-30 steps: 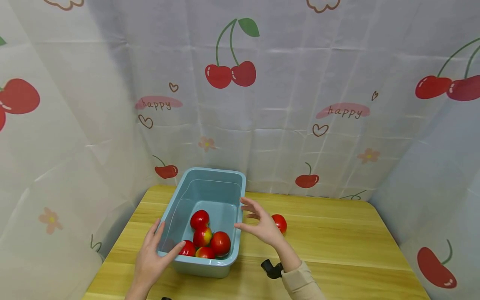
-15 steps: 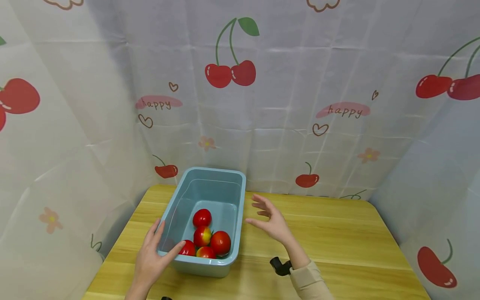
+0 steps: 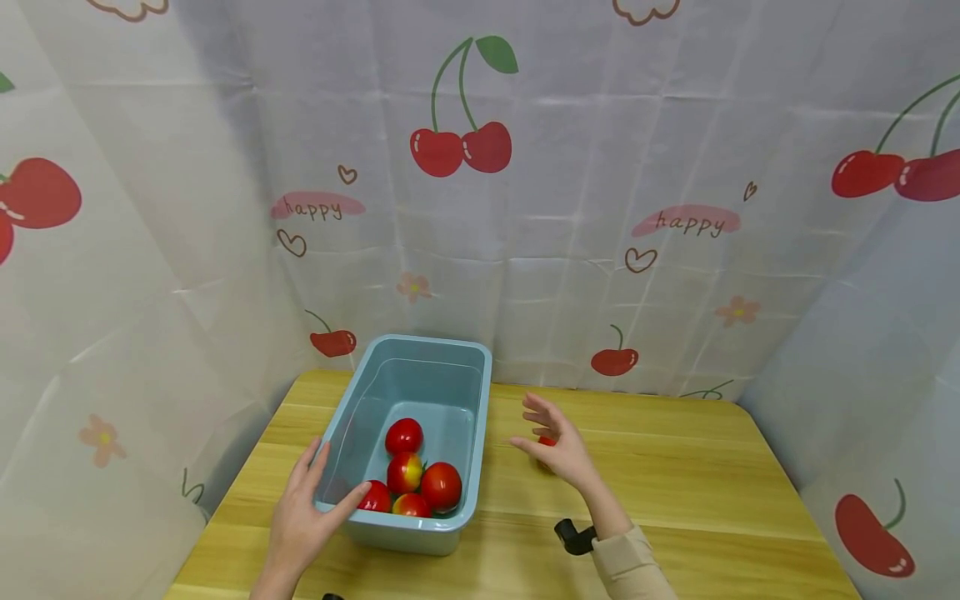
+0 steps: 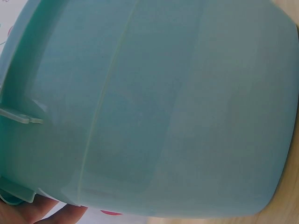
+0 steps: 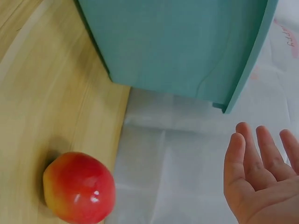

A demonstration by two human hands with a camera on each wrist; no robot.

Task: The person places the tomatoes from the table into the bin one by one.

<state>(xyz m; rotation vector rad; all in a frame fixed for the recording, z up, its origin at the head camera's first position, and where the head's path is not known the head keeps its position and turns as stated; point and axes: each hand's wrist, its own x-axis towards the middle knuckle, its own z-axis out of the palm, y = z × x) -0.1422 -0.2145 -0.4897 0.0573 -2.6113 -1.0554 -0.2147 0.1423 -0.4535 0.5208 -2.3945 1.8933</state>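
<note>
A light blue plastic bin (image 3: 483,417) stands on the left part of the table. Inside it lie a tomato (image 3: 441,487), a red-and-yellow apple (image 3: 405,472) and several other red fruits. My left hand (image 3: 303,517) rests at the bin's near left corner, fingers spread along the left rim and thumb over the near rim. To the right of the bin, my right hand (image 3: 562,450) hovers over the table with loosely bent, parted fingers and holds nothing. Below it on the wood is a red-and-yellow apple (image 5: 79,186), mostly hidden behind the hand in the head view.
The bin's outer wall (image 4: 140,107) fills most of the left wrist view. A cherry-printed white curtain (image 3: 555,275) surrounds the wooden table (image 3: 675,483) at the back and sides. A black wrist mount (image 3: 576,537) sits at my right wrist.
My right hand has moved right, away from the bin's right rim and over the loose apple. The rearmost fruit in the bin has shifted slightly right. My left hand has stayed in place.
</note>
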